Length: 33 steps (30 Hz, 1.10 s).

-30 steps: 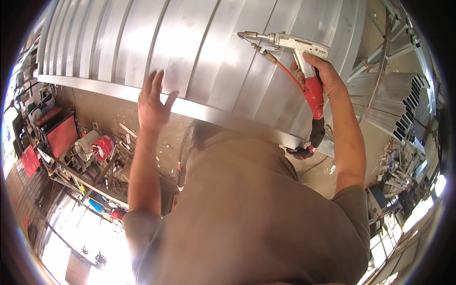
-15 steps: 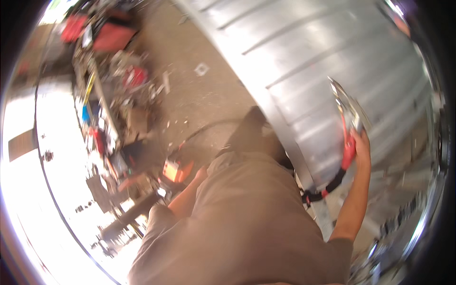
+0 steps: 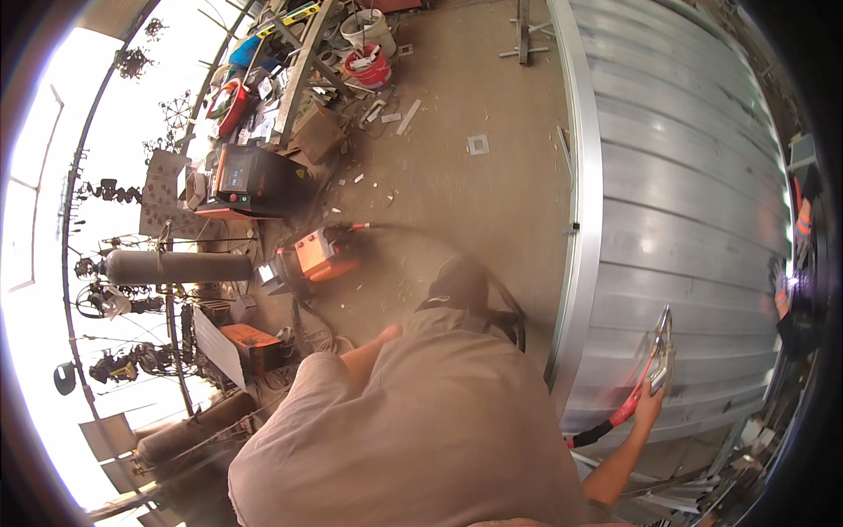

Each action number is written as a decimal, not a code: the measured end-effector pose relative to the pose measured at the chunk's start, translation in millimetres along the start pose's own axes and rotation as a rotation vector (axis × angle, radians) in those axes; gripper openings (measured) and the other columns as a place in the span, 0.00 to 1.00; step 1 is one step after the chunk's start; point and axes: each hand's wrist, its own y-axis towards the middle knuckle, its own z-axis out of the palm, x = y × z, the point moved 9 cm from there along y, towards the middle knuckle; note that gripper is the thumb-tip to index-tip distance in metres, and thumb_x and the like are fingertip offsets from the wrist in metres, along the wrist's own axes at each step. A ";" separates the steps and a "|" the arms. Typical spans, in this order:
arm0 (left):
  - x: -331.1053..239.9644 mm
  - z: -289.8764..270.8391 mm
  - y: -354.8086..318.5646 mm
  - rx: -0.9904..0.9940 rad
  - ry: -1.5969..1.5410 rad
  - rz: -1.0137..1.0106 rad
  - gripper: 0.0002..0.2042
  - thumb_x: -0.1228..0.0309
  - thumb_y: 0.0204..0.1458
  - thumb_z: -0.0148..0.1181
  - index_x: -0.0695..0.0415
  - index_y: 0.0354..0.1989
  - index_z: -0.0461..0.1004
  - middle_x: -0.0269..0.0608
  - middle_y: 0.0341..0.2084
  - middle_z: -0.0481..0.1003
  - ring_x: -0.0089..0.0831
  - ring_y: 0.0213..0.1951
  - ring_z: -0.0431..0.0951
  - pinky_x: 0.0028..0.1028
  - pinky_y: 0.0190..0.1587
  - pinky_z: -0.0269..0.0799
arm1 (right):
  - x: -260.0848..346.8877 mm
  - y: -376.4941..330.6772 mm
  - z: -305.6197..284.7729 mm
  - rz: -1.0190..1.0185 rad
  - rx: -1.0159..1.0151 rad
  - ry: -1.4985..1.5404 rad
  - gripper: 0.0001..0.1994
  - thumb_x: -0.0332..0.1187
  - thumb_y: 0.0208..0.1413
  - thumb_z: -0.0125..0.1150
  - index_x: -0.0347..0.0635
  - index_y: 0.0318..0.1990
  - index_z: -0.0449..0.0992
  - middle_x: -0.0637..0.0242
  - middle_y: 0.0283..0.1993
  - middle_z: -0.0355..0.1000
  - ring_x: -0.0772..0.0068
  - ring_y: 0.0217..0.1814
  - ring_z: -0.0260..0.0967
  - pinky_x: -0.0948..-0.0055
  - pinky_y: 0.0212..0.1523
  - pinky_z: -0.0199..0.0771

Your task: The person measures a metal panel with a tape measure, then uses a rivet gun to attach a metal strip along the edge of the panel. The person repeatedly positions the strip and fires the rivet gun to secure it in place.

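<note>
My right hand (image 3: 651, 401) is closed round a silver hand-held welding torch (image 3: 665, 347) with a red sleeve and a black cable running back toward me. Its narrow tip points away from me, above the ribbed metal panel (image 3: 685, 228). Whether the torch touches the panel I cannot tell. My left hand (image 3: 390, 335) hangs beside my left hip, partly covered by my shirt, and its fingers are not clear. Nearest to it on the floor stands an orange box-shaped machine (image 3: 316, 255) with hoses.
Beyond the panel's right edge another person's gloved hand (image 3: 780, 285) works beside a bright glow. A dark machine (image 3: 250, 180), a gas cylinder (image 3: 176, 267) and an orange case (image 3: 250, 344) line the left. Farther off are a red bucket (image 3: 369, 70) and a cluttered bench (image 3: 303, 79).
My view has turned, so the panel's edge now runs nearly upright and more of the left side shows. The torch, still in my right hand, appears lower in the view.
</note>
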 end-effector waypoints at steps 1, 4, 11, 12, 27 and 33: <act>4.4 -1.5 3.0 -0.003 -0.021 0.000 0.21 0.63 0.60 0.59 0.58 0.60 0.74 0.57 0.54 0.77 0.52 0.57 0.76 0.45 0.60 0.72 | 3.6 -1.7 -1.7 -0.022 0.018 0.023 0.35 0.58 0.65 0.57 0.30 0.63 0.69 0.39 0.55 0.76 0.36 0.57 0.75 0.50 0.58 0.72; 23.5 -5.6 13.9 -0.012 -0.091 0.007 0.20 0.63 0.60 0.59 0.58 0.58 0.75 0.57 0.54 0.77 0.52 0.57 0.77 0.45 0.59 0.73 | 13.0 -19.7 -19.0 0.048 0.008 -0.043 0.33 0.56 0.66 0.57 0.32 0.62 0.71 0.42 0.57 0.77 0.39 0.58 0.75 0.51 0.59 0.72; 104.6 -31.0 48.8 -0.004 -0.209 0.095 0.18 0.64 0.60 0.57 0.58 0.55 0.78 0.57 0.53 0.79 0.52 0.57 0.78 0.45 0.59 0.73 | 185.7 -103.7 -18.9 -0.204 -0.449 0.132 0.21 0.42 0.68 0.61 0.34 0.59 0.74 0.52 0.49 0.79 0.53 0.51 0.78 0.60 0.53 0.77; 116.9 -39.5 54.0 -0.001 -0.220 0.117 0.18 0.64 0.60 0.56 0.58 0.55 0.78 0.57 0.52 0.79 0.52 0.57 0.78 0.44 0.59 0.73 | 227.2 -120.4 5.6 -0.291 -0.438 0.202 0.20 0.40 0.68 0.61 0.34 0.58 0.74 0.53 0.48 0.79 0.55 0.50 0.79 0.60 0.52 0.78; 234.9 -153.5 100.6 -0.024 -0.529 -0.252 0.25 0.53 0.63 0.54 0.59 0.61 0.76 0.59 0.56 0.78 0.50 0.60 0.77 0.42 0.61 0.70 | 239.3 -232.3 192.7 0.456 0.331 0.101 0.15 0.41 0.66 0.59 0.35 0.46 0.79 0.54 0.40 0.78 0.60 0.39 0.76 0.58 0.41 0.76; 239.3 -191.6 129.1 -0.120 -0.442 -0.119 0.26 0.53 0.63 0.54 0.58 0.63 0.75 0.60 0.59 0.76 0.52 0.63 0.75 0.44 0.63 0.69 | 269.0 -185.0 185.3 0.575 0.323 0.144 0.16 0.42 0.65 0.60 0.36 0.47 0.79 0.53 0.42 0.78 0.59 0.42 0.75 0.58 0.44 0.75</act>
